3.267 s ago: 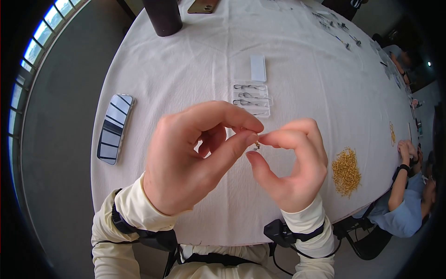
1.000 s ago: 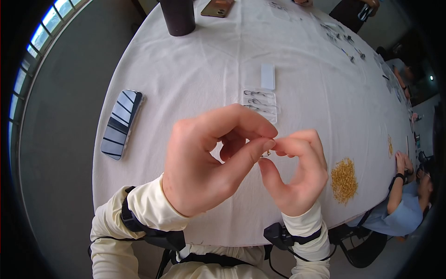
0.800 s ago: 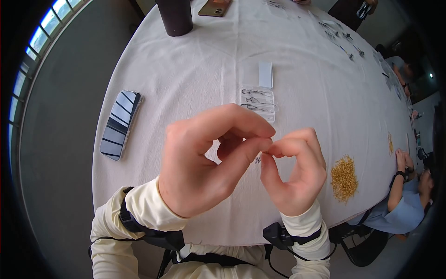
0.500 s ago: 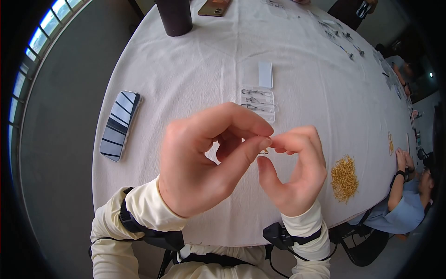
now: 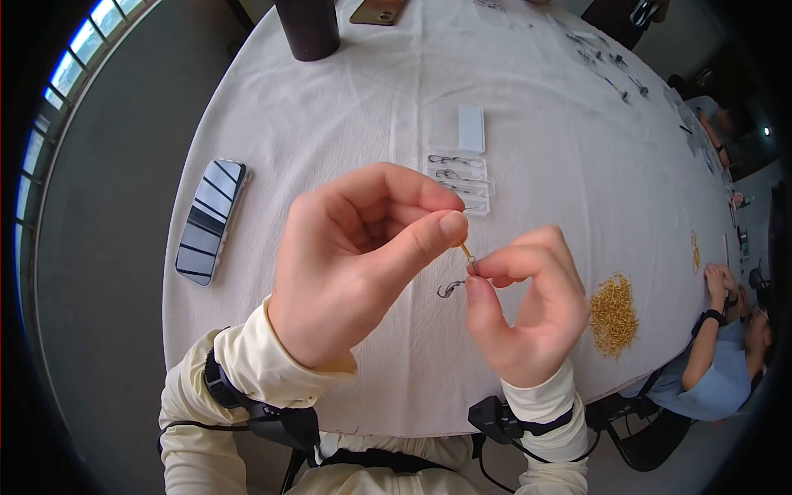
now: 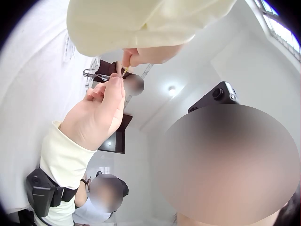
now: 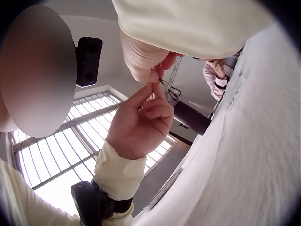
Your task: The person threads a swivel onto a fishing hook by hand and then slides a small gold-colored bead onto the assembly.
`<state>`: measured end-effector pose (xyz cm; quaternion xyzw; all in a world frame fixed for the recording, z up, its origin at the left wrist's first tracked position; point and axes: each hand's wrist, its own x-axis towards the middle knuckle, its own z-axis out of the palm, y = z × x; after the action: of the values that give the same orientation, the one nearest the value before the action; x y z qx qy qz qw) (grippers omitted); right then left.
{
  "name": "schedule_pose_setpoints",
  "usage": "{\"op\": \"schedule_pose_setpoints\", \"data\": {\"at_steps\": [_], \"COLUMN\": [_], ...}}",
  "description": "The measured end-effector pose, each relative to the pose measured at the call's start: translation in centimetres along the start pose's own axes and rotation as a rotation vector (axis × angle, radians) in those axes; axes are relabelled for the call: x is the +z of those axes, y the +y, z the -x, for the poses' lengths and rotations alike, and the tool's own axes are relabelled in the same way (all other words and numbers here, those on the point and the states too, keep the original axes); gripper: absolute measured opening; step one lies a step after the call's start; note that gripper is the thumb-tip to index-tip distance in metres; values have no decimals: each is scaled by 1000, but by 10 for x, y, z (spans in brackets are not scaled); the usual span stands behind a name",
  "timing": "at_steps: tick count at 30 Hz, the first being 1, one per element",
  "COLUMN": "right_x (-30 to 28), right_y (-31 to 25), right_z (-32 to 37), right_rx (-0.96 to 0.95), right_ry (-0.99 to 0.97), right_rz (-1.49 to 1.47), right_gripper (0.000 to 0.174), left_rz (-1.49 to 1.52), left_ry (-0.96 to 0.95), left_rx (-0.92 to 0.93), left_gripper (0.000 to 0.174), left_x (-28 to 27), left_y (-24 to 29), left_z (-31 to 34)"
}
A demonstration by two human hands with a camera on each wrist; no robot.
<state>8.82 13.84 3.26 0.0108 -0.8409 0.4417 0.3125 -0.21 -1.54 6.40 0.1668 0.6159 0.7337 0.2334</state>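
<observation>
Between thumb and forefinger the left hand (image 5: 355, 256) pinches a thin gold-coloured piece (image 5: 464, 248). Its lower end meets a small dark metal piece that the right hand (image 5: 532, 305) pinches by one end. Dark hooks (image 5: 448, 289) hang from that piece, to the left of the right fingertips. The left wrist view shows the gold piece (image 6: 125, 71) running between both hands, and dark metal links (image 6: 98, 75) beside the right fingers. In the right wrist view, dark loops (image 7: 173, 91) stick out beside the fingertips. How the two pieces are joined is too small to tell.
Beyond the hands lies a clear compartment box (image 5: 459, 183) with dark hooks. A gold pile (image 5: 614, 317) is at the right, a phone (image 5: 211, 223) at the left. A dark cup (image 5: 309, 30) and another phone (image 5: 377, 11) stand and lie farther back. Another person sits at the right.
The left hand has moved up and left, away from the right fingertips. The gold piece and the dark hooks, mostly covered by the fingers before, now show between and below the hands.
</observation>
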Motion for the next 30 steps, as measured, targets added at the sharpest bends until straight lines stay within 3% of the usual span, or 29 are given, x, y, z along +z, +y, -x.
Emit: {"op": "schedule_pose_setpoints", "data": {"at_steps": [14, 16, 30], "right_x": [-4, -4, -5], "right_y": [-1, -1, 2], "right_z": [0, 0, 0], "right_rx": [6, 0, -42], "right_ry": [-49, -68, -203], "right_rz": [1, 11, 53], "right_gripper": [18, 18, 16], "left_rz": [54, 14, -101], "left_ry": [-2, -10, -89], "left_rx": [0, 95, 178], "left_gripper": [18, 17, 20], "left_x": [-1, -2, -10], "left_y": [-1, -4, -11], "left_z": [0, -3, -7]}}
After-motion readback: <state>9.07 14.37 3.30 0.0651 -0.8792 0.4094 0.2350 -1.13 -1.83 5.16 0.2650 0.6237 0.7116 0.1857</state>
